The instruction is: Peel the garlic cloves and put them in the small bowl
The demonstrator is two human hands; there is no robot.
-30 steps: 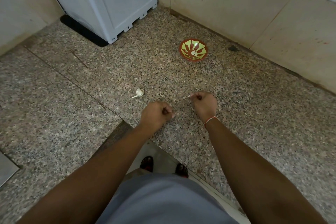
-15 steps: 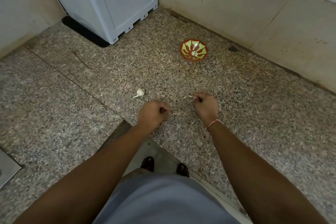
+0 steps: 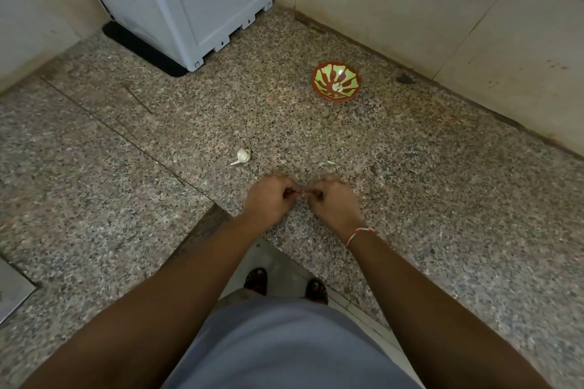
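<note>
From the head camera, a speckled granite counter (image 3: 410,186) fills the scene, and the small bowl (image 3: 336,81), red-brown with pale green streaks, serves as the landmark on it. A few pale peeled cloves (image 3: 337,86) lie in the bottom of the bowl. Nearer the person than the bowl and well apart from it, the left hand (image 3: 271,201) and right hand (image 3: 335,203) are brought together just above the counter, knuckles up and fingers curled in tight. Their fingertips meet around a tiny pale bit (image 3: 302,194), likely a garlic clove, though it is too small and too hidden to tell for sure or to say which hand really holds it. A thin red and white thread (image 3: 358,233) circles the right wrist. To the left of the bowl and nearer the person, just beyond the left hand, a garlic piece (image 3: 242,156) with a short stem lies alone on the counter. Between the bowl and the right hand, close to the hand, lies a small pale scrap of skin (image 3: 331,162). Left of the bowl and farther back, a white appliance (image 3: 196,0) stands in the corner against beige wall tiles (image 3: 395,0). To the right of the bowl a dark spot (image 3: 404,79) marks the counter near the wall.
</note>
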